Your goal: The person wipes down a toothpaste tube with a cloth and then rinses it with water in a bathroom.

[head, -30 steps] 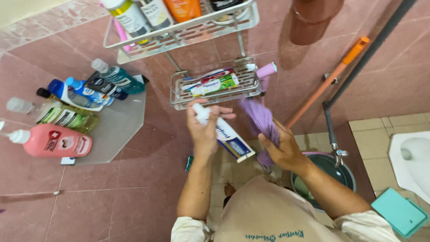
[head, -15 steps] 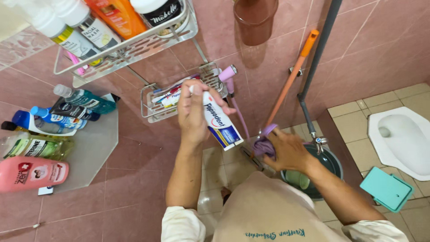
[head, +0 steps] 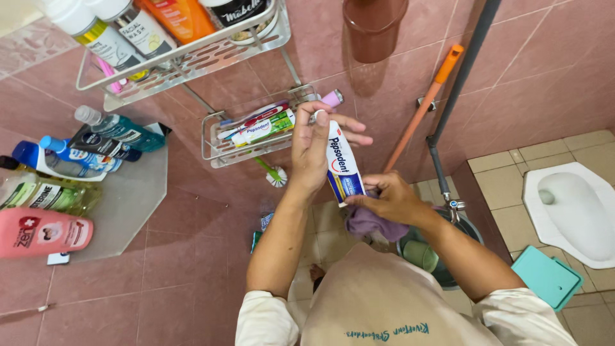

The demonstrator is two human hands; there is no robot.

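A white and blue toothpaste tube [head: 343, 168] is held upright in front of a pink tiled wall [head: 525, 70], its cap end up beside the lower wire rack [head: 221, 148]. The left hand [head: 314, 154] is wrapped around the upper part of the tube, with the thumb resting on the cap and the other fingers spread loosely behind it. The right hand [head: 387, 200] is closed on the tube's lower end, pinched between thumb and fingers, and a purple cloth [head: 371, 224] is bunched under the same palm. In the lower wire rack a second toothpaste tube and toothbrushes are laid flat, and a green-handled toothbrush [head: 272, 173] hangs below it with its bristles down. The upper wire rack [head: 192, 61] is filled with a white face-wash tube, an orange bottle and a dark jar. On the glass corner shelf [head: 128, 205] at the left, a teal mouthwash bottle [head: 118, 128], blue bottles, a yellow-green bottle and a pink bottle [head: 41, 232] are lined up on their sides as seen from above. An orange-handled mop [head: 423, 106] is leaned against the wall next to a dark pipe. A white squat toilet [head: 573, 208] is set in the beige floor at the right, with a turquoise dustpan-like tray [head: 548, 279] just beside it.
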